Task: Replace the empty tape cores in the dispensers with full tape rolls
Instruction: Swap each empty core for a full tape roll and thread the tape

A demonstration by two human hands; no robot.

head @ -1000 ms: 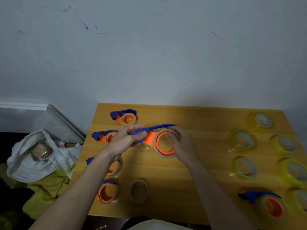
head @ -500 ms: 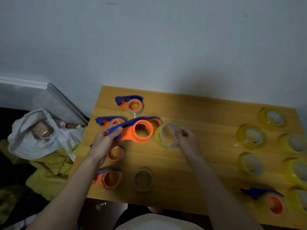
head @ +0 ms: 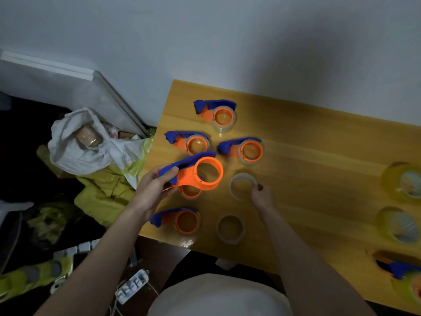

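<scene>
Your left hand (head: 152, 190) grips the blue handle of a dispenser (head: 196, 175), thumb on top and fingers curled beneath, holding it raised above the counter (head: 307, 169); its orange hub is bare, with nothing mounted on it. Your right hand (head: 262, 196) pinches the near rim of an empty core (head: 242, 185), a pale ring with a mesh-patterned inner wall, just right of the held dispenser and low over the counter; whether it touches the surface cannot be told. A second bare core (head: 230, 229) lies on the counter nearer you. Four more dispensers sit at the counter's left: one at the far edge (head: 216, 112), two in a middle row (head: 190, 142) (head: 243, 149), one near the front edge (head: 177, 221); a fifth orange hub (head: 190, 192) shows partly beneath the held dispenser. Yellow full rolls (head: 404, 182) (head: 398, 224) stand along the right side, well apart from both hands, and a loaded dispenser (head: 403, 273) lies at the lower right corner. A white bag (head: 79, 142) lies on the floor left of the counter
</scene>
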